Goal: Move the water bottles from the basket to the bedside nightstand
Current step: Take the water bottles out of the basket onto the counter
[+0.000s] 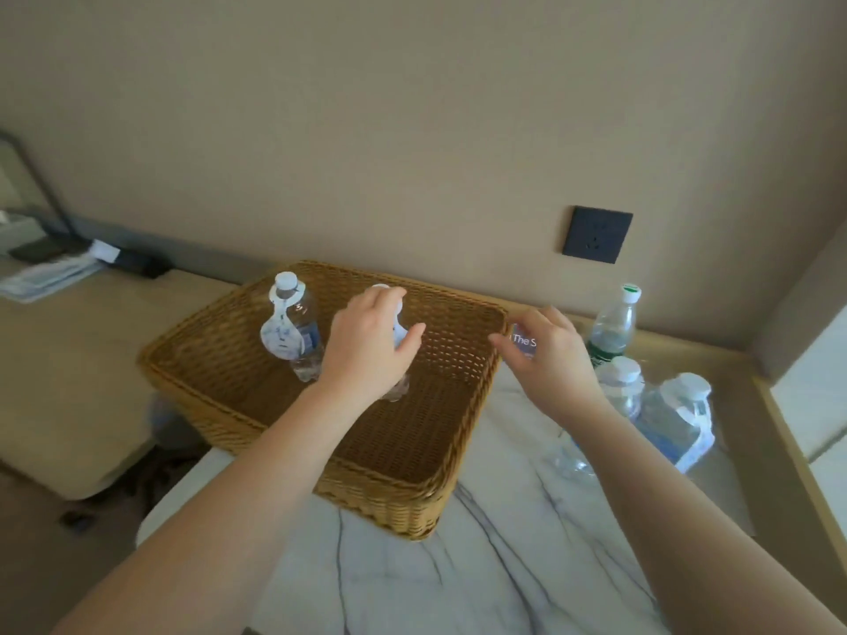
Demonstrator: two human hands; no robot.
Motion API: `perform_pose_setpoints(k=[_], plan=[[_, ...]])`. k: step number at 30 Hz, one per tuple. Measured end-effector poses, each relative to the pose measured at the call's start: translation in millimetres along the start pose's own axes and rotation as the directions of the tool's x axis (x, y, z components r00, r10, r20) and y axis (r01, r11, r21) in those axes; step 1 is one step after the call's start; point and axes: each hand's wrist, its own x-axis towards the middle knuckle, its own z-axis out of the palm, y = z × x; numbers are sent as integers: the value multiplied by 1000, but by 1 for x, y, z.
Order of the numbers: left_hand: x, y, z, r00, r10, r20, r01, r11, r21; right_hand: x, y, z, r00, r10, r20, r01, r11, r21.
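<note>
A woven wicker basket [394,488] sits on the marble-topped nightstand [495,566]. Inside it, one water bottle [293,332] with a white cap and neck tag stands at the left. My left hand [366,346] is closed around the neck of a second water bottle [398,390] in the basket's middle. Just right of the basket rim, my right hand [550,359] wraps the top of another water bottle [522,340], which is mostly hidden by the hand and forearm. Two white-capped bottles [621,387] [678,419] stand on the nightstand.
A green-capped bottle [614,323] stands near the wall behind the others. A dark wall socket [597,234] is above the nightstand. A beige bed or bench [68,382] lies to the left, with papers [50,275] on it. A wooden ledge [797,456] borders the right side.
</note>
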Motion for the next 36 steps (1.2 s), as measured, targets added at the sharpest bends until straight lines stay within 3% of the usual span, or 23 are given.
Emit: perform_pose_setpoints(k=[6,11,17,22,31,36], plan=[[13,-97,-27,992,-128,-14,129,990,59,38,-55,74,997,8,72,-11,999,43],[37,-168,-30,988,-151,-34,152,987,45,71,-83,128,994,88,70,-84,995,-58],[69,-226,-12,985,-167,43,164,984,67,94,-96,164,983,182,38,-174,973,-153],[81,-243,2,986,-110,123,115,993,-32,101,-95,170,975,221,24,-211,954,-211],[89,-241,6,991,-35,130,56,985,-161,105,-90,170,973,223,57,-201,944,-263],[89,-232,-7,992,62,106,-42,983,-177,96,-96,155,973,218,-75,-230,942,-246]])
